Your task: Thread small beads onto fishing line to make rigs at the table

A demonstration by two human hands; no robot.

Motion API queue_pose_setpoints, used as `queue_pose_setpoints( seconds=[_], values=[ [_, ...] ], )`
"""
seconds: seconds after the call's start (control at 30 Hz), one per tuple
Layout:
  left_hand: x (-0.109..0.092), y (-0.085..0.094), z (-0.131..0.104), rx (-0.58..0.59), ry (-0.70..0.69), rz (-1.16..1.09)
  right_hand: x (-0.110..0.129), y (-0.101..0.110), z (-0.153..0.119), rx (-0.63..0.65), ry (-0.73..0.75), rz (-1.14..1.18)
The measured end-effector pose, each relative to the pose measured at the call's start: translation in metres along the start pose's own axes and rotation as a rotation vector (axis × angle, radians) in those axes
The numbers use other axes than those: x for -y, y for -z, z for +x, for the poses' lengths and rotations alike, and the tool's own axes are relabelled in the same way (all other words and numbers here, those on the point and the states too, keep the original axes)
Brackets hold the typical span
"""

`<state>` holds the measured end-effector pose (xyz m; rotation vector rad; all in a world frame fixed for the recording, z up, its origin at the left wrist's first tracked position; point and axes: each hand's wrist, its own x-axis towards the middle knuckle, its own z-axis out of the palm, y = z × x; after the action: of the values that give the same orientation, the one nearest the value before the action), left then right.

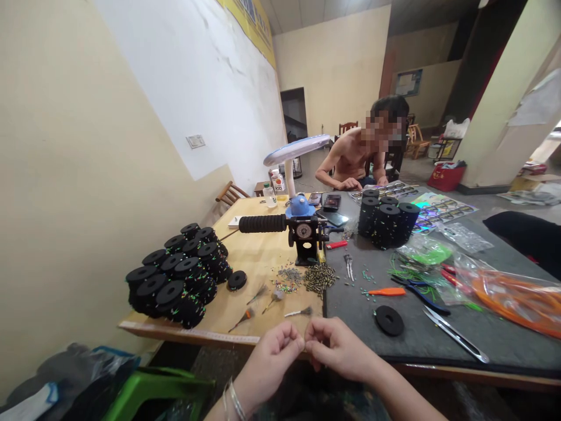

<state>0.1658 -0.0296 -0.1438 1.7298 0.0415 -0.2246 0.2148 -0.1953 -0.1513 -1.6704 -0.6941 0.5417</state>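
Observation:
My left hand point(280, 351) and my right hand point(333, 348) meet at the table's front edge, thumbs and forefingers pinched together. Whatever sits between the fingertips is too small to make out. Just beyond them lie several small brush-like bristle bundles point(300, 312), one with an orange band point(245, 316). A heap of small brass-coloured pieces point(321, 277) and some grey and coloured bits point(287, 280) are spread behind these. Farther back stands a black device with a ribbed foam roll point(263, 223) and a round dial point(304, 231).
Stacked black foam spools point(170, 292) fill the left side; more spools point(385, 219) stand at the right. A black foam disc point(389, 320), tweezers point(456, 336), an orange-handled tool point(385, 291) and bagged orange tubing point(517, 295) lie on the grey mat. A lamp point(298, 149) and another person point(355, 152) are beyond.

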Motion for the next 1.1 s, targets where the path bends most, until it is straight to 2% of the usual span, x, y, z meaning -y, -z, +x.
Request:
queue_pose_setpoints(
  seconds=[0.1, 0.27, 0.57, 0.8, 0.93, 1.1],
  values=[
    [0.001, 0.001, -0.001, 0.025, 0.014, -0.019, -0.004, 0.000, 0.001, 0.009, 0.011, 0.010],
    [0.002, 0.003, -0.001, -0.027, 0.055, -0.062, -0.011, 0.003, 0.000, 0.024, -0.016, 0.123],
    [0.002, 0.011, 0.000, -0.028, 0.099, -0.171, -0.016, 0.006, -0.002, 0.098, -0.094, 0.265],
    [0.010, 0.016, 0.001, -0.023, 0.108, -0.277, -0.022, 0.008, -0.003, 0.119, -0.093, 0.252],
    [0.014, 0.017, 0.001, -0.030, 0.114, -0.313, -0.023, 0.008, -0.002, 0.147, -0.141, 0.293],
    [0.018, 0.022, 0.001, -0.062, 0.131, -0.336, -0.019, 0.011, -0.001, 0.125, -0.135, 0.223]
  ],
)
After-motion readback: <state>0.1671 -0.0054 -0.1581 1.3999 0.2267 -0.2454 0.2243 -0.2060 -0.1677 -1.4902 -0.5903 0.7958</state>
